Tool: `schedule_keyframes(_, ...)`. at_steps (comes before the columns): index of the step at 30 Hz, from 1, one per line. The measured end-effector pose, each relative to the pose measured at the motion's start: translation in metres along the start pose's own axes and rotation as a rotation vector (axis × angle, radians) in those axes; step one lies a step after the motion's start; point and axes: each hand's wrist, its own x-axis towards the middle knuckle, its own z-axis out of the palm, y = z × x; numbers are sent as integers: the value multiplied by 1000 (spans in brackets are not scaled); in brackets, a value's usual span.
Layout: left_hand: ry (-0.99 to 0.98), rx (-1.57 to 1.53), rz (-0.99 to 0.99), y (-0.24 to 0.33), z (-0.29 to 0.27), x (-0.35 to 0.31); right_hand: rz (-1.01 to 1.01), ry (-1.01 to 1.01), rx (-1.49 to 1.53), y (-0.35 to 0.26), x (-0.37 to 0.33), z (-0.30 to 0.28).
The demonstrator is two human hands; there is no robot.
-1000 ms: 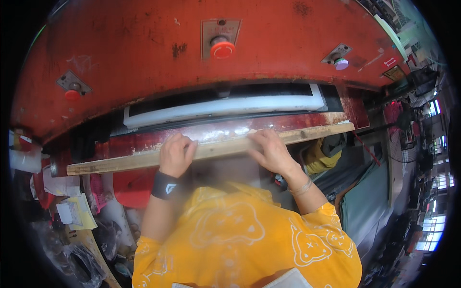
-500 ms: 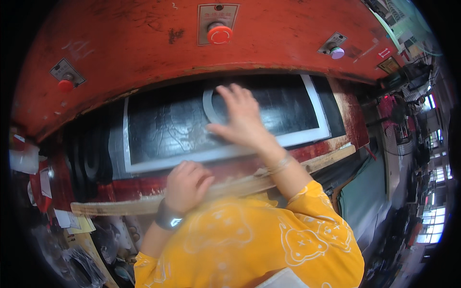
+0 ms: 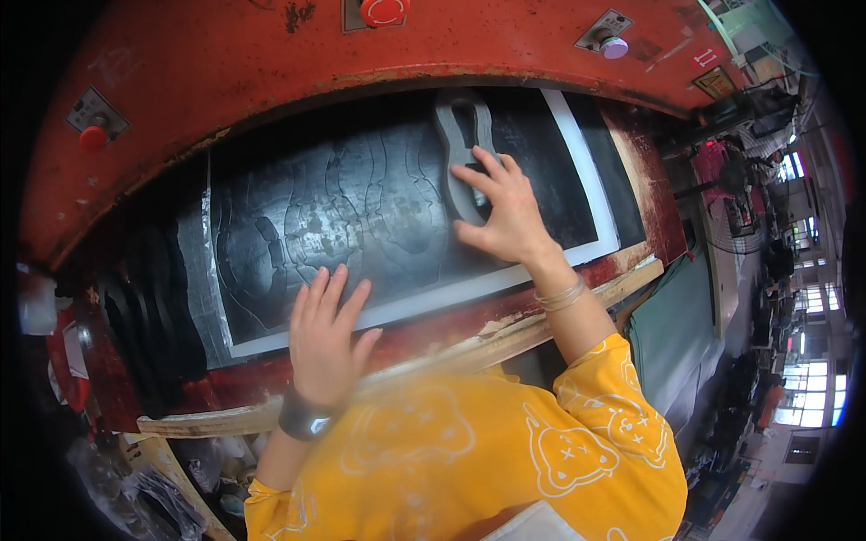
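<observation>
A grey cutting die, shaped like a shoe sole with an open middle, stands on a black sheet. My right hand grips the die's near half, with thumb and fingertips on its walls. Sole-like outlines are pressed or cut into the sheet to the left of the die. My left hand is open, its extended fingertips resting at the near edge of the sheet. A white board shows as a border under the black sheet.
An orange-red machine body spans the far side, with a red push button, another red button and a pale purple knob. A wooden strip edges the bed. Dark strips lie at left; a fan stands right.
My right hand and the die have shifted right across the sheet, uncovering more outlines. My left hand has opened from a loose curl and reached forward onto the sheet's edge.
</observation>
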Motion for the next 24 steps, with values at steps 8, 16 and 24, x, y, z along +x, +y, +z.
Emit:
schedule_keyframes(8,16,-32,-9,-17,1,12,-13,38,-86,6,14,10)
schedule_keyframes(16,-24,-658,166,-13,23,38,204,1100,210,105,112,-47)
schedule_keyframes(24,102,-314,188,-41,32,94,224,1202,314,151,176,-82)
